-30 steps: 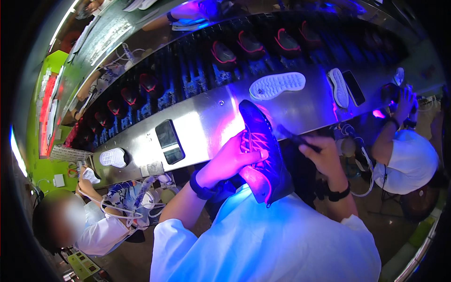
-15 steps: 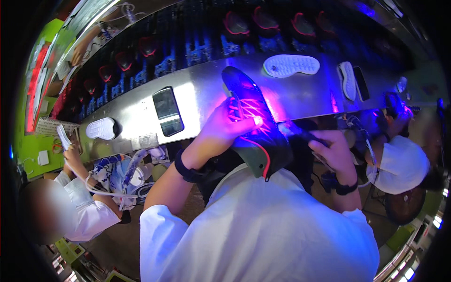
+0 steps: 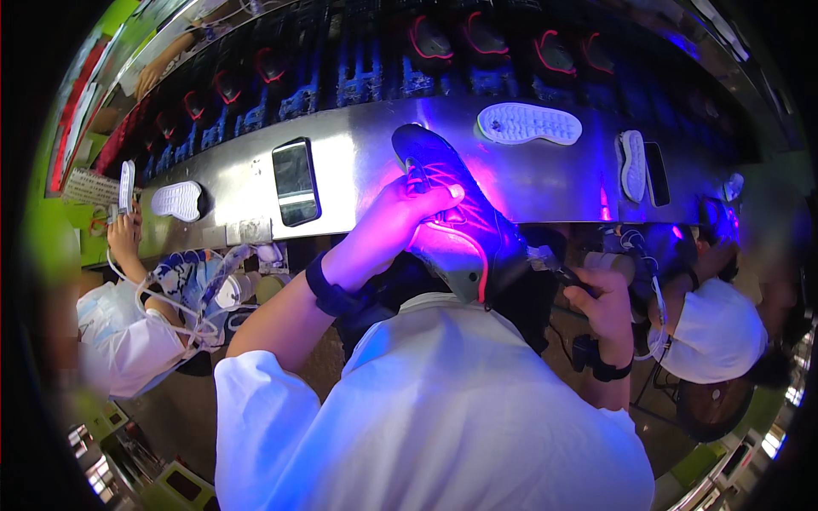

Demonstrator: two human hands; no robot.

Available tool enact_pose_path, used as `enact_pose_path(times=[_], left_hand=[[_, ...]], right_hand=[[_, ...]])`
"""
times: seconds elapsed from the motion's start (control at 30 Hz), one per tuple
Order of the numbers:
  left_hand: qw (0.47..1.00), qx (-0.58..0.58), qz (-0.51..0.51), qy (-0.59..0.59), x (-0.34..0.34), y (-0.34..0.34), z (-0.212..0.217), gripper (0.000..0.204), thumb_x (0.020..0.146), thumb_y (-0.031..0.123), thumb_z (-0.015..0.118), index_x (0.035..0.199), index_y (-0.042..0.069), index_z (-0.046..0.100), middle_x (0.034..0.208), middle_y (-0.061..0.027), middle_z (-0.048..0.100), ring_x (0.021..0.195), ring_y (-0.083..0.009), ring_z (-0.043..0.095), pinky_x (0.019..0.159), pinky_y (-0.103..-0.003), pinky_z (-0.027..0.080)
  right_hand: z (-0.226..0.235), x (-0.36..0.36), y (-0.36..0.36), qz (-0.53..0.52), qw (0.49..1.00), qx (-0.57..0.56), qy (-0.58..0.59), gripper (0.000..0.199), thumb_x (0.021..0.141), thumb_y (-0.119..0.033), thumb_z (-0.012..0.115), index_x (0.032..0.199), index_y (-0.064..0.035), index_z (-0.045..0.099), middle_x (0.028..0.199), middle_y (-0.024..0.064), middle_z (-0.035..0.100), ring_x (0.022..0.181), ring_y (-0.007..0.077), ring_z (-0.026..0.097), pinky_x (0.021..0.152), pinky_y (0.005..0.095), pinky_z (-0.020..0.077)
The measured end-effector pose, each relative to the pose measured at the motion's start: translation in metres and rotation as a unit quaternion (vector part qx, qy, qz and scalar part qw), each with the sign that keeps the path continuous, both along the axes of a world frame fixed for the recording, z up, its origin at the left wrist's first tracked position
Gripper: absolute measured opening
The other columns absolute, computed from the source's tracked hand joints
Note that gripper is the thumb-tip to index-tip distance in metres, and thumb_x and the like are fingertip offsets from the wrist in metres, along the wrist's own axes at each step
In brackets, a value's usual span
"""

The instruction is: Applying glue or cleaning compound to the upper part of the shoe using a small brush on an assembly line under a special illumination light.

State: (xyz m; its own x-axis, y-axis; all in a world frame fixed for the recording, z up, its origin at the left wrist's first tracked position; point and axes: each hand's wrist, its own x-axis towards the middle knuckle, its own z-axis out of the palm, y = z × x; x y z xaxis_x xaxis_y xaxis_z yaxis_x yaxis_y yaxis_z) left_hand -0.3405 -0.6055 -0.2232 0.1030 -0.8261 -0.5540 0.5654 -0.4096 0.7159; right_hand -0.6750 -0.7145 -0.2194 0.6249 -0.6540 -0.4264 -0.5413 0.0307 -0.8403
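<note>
Closest to the camera is the person's white shirt (image 3: 434,409). Just above it sits a dark shoe (image 3: 460,213) with no sole on it yet. The left hand (image 3: 400,223) is wrapped tight over the top of the shoe, by the laces, and holds it up in purple light. Right of the shoe, the right hand (image 3: 601,298) is closed around a thin tool (image 3: 554,264). The tip of the tool touches the side of the shoe near its bottom edge. It looks like the bottom edge is being worked on now, so the sole still has to go on.

Behind the shoe runs a long shiny metal table (image 3: 358,162). On the table, just right of the shoe's toe, lies a white sole (image 3: 528,123) with its bumpy side up. Farther right of the shoe another white sole (image 3: 632,163) lies on the table. Left of the shoe a dark flat screen (image 3: 296,180) lies on the table, and far left sits one more white sole (image 3: 177,200).

Past the table, behind the shoe, a row of dark shoes with pink trim (image 3: 477,38) waits. Other people in white work on both sides.
</note>
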Motion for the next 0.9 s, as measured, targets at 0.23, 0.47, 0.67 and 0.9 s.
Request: enact_pose_path(times=[0.23, 0.47, 0.67, 0.9], left_hand=[[0.989, 0.042, 0.03, 0.135, -0.008, 0.004, 0.002, 0.034, 0.099, 0.026, 0.059, 0.122, 0.001, 0.058, 0.11, -0.0103, 0.069, 0.099, -0.0191, 0.07, 0.089, -0.033, 0.056], [0.969, 0.042, 0.071, 0.234, -0.001, 0.016, 0.001, 0.037, 0.102, 0.031, 0.052, 0.126, 0.002, 0.055, 0.114, -0.0124, 0.068, 0.098, -0.0231, 0.071, 0.086, -0.038, 0.059], [0.928, 0.061, 0.106, 0.353, 0.005, 0.032, 0.009, 0.041, 0.101, 0.036, 0.052, 0.128, 0.005, 0.054, 0.116, -0.0156, 0.066, 0.096, -0.0275, 0.072, 0.069, -0.033, 0.063], [0.74, 0.122, 0.073, 0.658, 0.018, 0.055, -0.014, 0.07, 0.094, 0.053, 0.056, 0.136, -0.002, 0.046, 0.119, -0.0317, 0.058, 0.099, -0.0426, 0.068, 0.061, -0.034, 0.065]], right_hand=[[0.015, 0.014, -0.01, 0.016, 0.989, -0.142, -0.037, 0.03, 0.078, -0.012, 0.081, 0.103, 0.0033, 0.073, 0.073, 0.0083, 0.063, 0.067, 0.0155, 0.058, 0.062, 0.0297, 0.0431], [0.045, 0.043, -0.032, 0.079, 0.971, -0.221, -0.039, 0.029, 0.076, -0.009, 0.08, 0.103, 0.0009, 0.073, 0.071, 0.0085, 0.063, 0.062, 0.0178, 0.059, 0.059, 0.0291, 0.0432], [0.061, 0.077, -0.04, 0.105, 0.963, -0.24, -0.059, 0.032, 0.076, -0.007, 0.08, 0.106, -0.0007, 0.073, 0.073, 0.01, 0.065, 0.064, 0.0188, 0.062, 0.06, 0.0287, 0.0453], [0.057, 0.113, -0.048, 0.138, 0.954, -0.254, -0.08, 0.033, 0.074, -0.005, 0.081, 0.106, -0.0014, 0.074, 0.074, 0.0082, 0.065, 0.065, 0.0163, 0.06, 0.059, 0.028, 0.0434]])
